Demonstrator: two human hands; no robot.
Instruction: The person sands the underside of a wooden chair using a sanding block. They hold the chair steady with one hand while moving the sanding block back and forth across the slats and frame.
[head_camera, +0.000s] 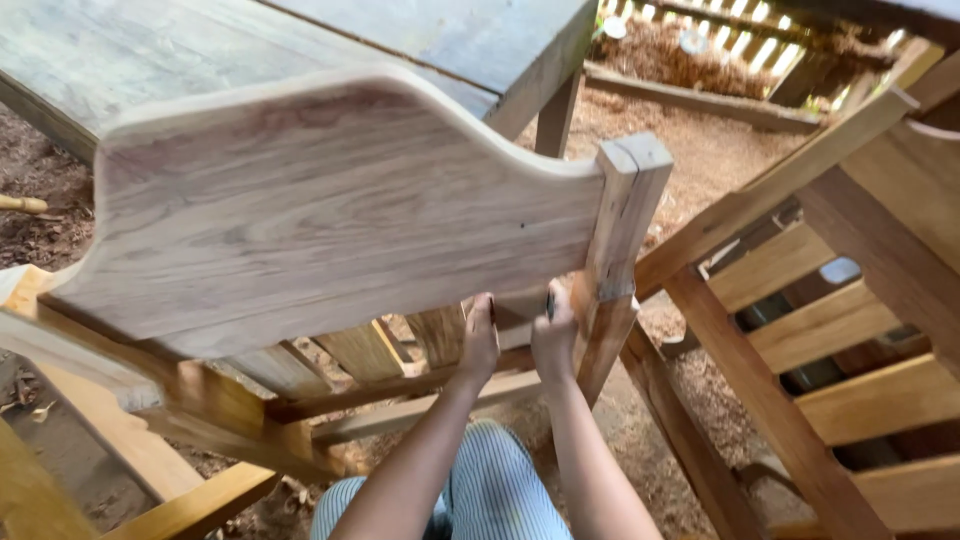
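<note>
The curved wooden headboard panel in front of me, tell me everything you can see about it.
The curved wooden headboard panel is a broad board of pale, unfinished-looking wood with wavy brown and pinkish grain. Its top edge rises in a rounded hump and dips toward the right, where it joins a squared wooden post with a split in its top. It stands on edge, tilted, above slatted frame pieces. The left hand and right hand press at its lower right edge near the post; something dark shows between them, unclear.

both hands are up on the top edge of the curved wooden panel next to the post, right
Not quite. The head view shows the left hand and the right hand at the bottom edge of the curved wooden panel, not the top. They are indeed next to the post.
</note>
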